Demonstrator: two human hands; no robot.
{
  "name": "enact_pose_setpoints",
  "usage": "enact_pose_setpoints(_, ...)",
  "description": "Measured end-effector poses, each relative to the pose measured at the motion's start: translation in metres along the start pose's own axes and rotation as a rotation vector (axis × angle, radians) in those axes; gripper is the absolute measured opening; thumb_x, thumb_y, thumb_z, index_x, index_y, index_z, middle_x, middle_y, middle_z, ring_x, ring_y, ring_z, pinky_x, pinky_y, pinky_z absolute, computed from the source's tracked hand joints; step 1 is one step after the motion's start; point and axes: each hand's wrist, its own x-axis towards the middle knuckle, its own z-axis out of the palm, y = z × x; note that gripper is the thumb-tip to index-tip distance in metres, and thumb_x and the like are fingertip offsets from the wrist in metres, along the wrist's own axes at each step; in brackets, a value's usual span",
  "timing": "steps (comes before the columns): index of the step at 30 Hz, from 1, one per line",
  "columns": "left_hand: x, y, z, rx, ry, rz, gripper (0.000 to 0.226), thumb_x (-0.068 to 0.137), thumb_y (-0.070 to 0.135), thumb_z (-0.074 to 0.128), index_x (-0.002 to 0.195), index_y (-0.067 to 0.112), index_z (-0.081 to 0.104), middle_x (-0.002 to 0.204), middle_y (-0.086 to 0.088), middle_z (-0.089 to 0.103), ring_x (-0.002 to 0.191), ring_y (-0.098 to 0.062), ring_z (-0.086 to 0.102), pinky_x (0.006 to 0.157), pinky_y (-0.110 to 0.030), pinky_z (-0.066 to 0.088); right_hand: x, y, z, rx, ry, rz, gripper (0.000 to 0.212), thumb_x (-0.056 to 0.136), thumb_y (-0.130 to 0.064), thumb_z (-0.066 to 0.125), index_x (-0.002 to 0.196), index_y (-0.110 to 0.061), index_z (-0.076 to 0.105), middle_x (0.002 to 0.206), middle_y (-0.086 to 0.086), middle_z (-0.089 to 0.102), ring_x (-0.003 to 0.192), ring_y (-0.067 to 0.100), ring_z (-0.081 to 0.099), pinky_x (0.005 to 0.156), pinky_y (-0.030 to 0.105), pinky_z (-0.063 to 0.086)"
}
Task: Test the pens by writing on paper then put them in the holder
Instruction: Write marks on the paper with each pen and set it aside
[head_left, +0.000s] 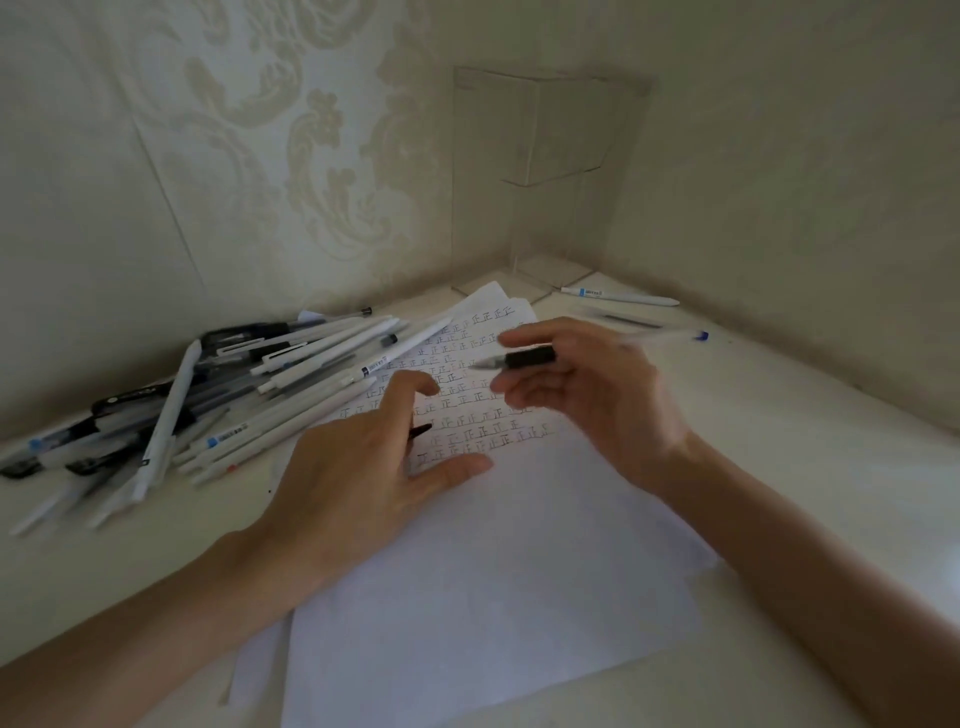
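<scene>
Pinching one pen (521, 359): right hand (602, 400).

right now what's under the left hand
The left hand lies over the paper, covering part of its rows of written marks. A small black tip pokes out beside the fingers; the hand hides what it belongs to.

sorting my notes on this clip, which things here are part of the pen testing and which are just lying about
In the job: pen in the right hand; written-on paper; pile of pens; clear holder.

Lying about: white pen and blue-capped pen, loose on the table beside the holder.
</scene>
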Motion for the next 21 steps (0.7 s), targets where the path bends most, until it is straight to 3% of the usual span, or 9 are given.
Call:
enact_pose_setpoints(2, 0.000, 0.001, 0.001, 0.071, -0.062, -0.010, 0.080, 0.063, 0.088, 0.028, 0.119, 0.032, 0.039, 0.090, 0.017, 0.060, 0.083, -0.003, 0.060, 0.058, -0.019, 0.038, -0.002, -0.004, -0.003, -0.191, 0.075, -0.010, 0.017, 0.086, -0.018, 0.055, 0.088, -0.007, 0.068, 0.079, 0.010, 0.071, 0.072, 0.019, 0.064, 0.067, 0.027, 0.051)
enact_pose_setpoints(4, 0.002, -0.001, 0.004, 0.148, -0.151, 0.006, 0.084, 0.060, 0.089, 0.022, 0.123, 0.037, 0.040, 0.101, 0.019, 0.052, 0.091, -0.003, 0.049, 0.071, -0.023, 0.030, -0.003, 0.000, 0.003, -0.423, 0.149, 0.006, 0.014, 0.083, -0.017, 0.068, 0.073, -0.009, 0.062, 0.064, 0.000, 0.065, 0.058, 0.008, 0.056, 0.057, 0.020, 0.043)
enact_pose_setpoints(6, 0.004, -0.003, 0.005, 0.196, -0.210, 0.020, 0.082, 0.061, 0.088, 0.018, 0.122, 0.039, 0.043, 0.095, 0.020, 0.043, 0.087, -0.002, 0.037, 0.073, -0.024, 0.024, -0.002, 0.011, 0.011, -0.574, 0.191, 0.049, 0.023, 0.080, -0.012, 0.071, 0.067, -0.009, 0.053, 0.055, -0.002, 0.058, 0.051, 0.005, 0.049, 0.052, 0.017, 0.039)
enact_pose_setpoints(10, 0.004, -0.005, 0.006, 0.223, -0.236, 0.018, 0.081, 0.061, 0.087, 0.016, 0.122, 0.041, 0.043, 0.090, 0.020, 0.036, 0.085, 0.000, 0.032, 0.071, -0.024, 0.020, -0.002, 0.024, 0.024, -0.670, 0.190, 0.078, 0.035, 0.076, -0.002, 0.063, 0.054, -0.015, 0.038, 0.051, -0.001, 0.043, 0.048, 0.007, 0.041, 0.046, 0.017, 0.032)
enact_pose_setpoints(16, 0.004, -0.006, 0.005, 0.199, -0.248, 0.023, 0.079, 0.062, 0.085, 0.018, 0.123, 0.040, 0.043, 0.091, 0.020, 0.036, 0.086, 0.000, 0.032, 0.071, -0.023, 0.021, -0.004, 0.025, 0.027, -0.663, 0.177, 0.084, 0.030, 0.078, -0.001, 0.060, 0.057, -0.008, 0.040, 0.044, -0.001, 0.042, 0.038, 0.004, 0.038, 0.042, 0.015, 0.032)
enact_pose_setpoints(21, 0.003, -0.005, 0.005, 0.198, -0.247, 0.024, 0.081, 0.062, 0.084, 0.017, 0.124, 0.039, 0.045, 0.091, 0.019, 0.034, 0.087, -0.001, 0.030, 0.072, -0.023, 0.020, -0.003, 0.028, 0.028, -0.711, 0.192, 0.025, 0.038, 0.076, 0.001, 0.058, 0.055, -0.015, 0.031, 0.051, -0.002, 0.029, 0.047, 0.004, 0.030, 0.046, 0.015, 0.026)
